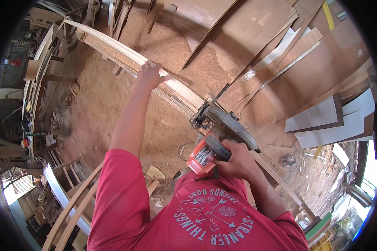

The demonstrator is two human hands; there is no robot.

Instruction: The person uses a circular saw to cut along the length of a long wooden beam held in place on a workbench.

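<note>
A long pale wooden board (113,45) runs slantwise from the far left to the middle. My left hand (150,76) grips it from above partway along, fingers over the far edge and thumb pointing right. A circular saw (230,125) with an orange-red body and a dark round guard sits at the board's near right end. Around the saw's black handle my right hand (238,162) is closed, close to my chest. The blade is hidden under the guard, so I cannot tell whether it is turning.
Sawdust covers the floor (104,113). Large brown sheets (255,29) lie at the back right, with white-faced panels (314,115) at the right. Long strips of wood (40,79) stand along the left. Curved wooden pieces (75,209) are at the lower left, near my left elbow.
</note>
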